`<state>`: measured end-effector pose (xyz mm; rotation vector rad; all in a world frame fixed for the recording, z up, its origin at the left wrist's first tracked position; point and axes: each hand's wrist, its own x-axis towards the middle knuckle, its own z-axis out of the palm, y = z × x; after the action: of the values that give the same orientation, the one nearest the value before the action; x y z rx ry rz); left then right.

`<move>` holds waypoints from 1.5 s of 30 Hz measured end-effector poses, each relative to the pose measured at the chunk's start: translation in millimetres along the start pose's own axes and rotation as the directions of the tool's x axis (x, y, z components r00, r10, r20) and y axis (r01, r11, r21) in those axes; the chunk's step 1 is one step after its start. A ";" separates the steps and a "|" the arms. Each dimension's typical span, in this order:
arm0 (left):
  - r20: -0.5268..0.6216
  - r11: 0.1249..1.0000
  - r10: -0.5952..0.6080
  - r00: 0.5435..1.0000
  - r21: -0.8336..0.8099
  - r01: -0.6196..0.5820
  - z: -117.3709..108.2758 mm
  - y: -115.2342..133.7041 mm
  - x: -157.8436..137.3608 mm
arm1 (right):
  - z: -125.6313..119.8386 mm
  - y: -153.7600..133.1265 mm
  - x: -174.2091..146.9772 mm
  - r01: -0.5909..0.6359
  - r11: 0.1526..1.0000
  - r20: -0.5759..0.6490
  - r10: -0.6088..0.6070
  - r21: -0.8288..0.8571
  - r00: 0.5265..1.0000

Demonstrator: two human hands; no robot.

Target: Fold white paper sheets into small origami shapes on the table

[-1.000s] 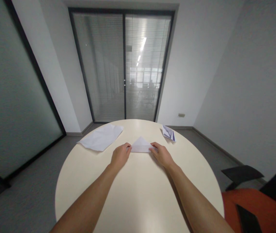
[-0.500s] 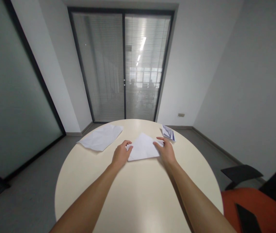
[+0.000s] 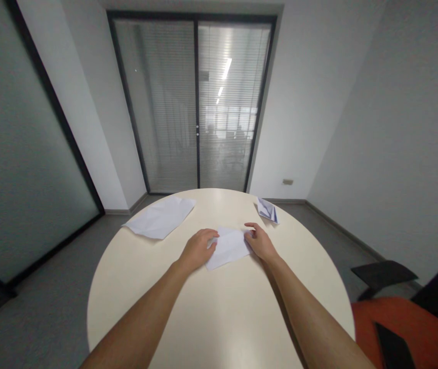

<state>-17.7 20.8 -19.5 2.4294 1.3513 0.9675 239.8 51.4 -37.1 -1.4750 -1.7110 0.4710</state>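
A folded sheet of white paper [image 3: 231, 247] is between my hands over the middle of the round table. My left hand [image 3: 199, 248] has its fingers and thumb closed around the sheet's left edge. On the opposite side, my right hand [image 3: 259, 242] pinches the right edge, with its index finger raised away from the thumb. Fingers cover parts of both side edges. How many layers the fold has, I cannot tell.
A larger creased white sheet [image 3: 161, 218] lies at the table's back left. Near the back right rim is a folded paper piece [image 3: 267, 210] with dark markings. The pale round table [image 3: 211, 318] has an orange chair [image 3: 403, 328] at its right.
The paper has come nearer and turned slightly, and its tall pointed top now appears lower and flatter. My left hand has shifted right and down; my right hand has dropped a little.
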 end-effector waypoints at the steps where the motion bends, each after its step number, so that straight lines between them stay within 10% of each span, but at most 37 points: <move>1: 0.049 0.999 0.047 0.998 -0.024 -0.046 2.1 0.1 -1.0 | 0.3 -0.3 -0.6 0.004 1.000 0.015 -0.004 -0.011 1.000; 10: 0.277 0.988 0.044 0.960 0.129 -0.083 4.9 3.1 -7.2 | -4.9 -20.3 -6.3 0.181 0.961 0.013 -0.182 -0.210 0.983; 17: 0.232 0.972 0.091 0.968 0.192 -0.137 -5.0 12.5 -0.8 | 8.8 -39.5 -17.1 0.392 0.910 0.334 -0.331 -0.137 0.883; 28: 0.241 0.979 0.153 0.958 0.096 -0.181 1.7 10.2 -6.5 | 5.8 -24.6 -17.5 0.323 0.932 0.432 -0.226 -0.165 0.873; 45: 0.056 0.908 -0.165 0.985 0.398 0.130 -1.5 3.7 -2.6 | 2.3 -54.4 -23.4 0.502 0.865 0.436 -0.450 -0.005 0.780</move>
<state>-17.1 16.4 -17.8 2.5550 1.8151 0.5861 202.9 16.3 -6.7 -0.9900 -2.4111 0.4311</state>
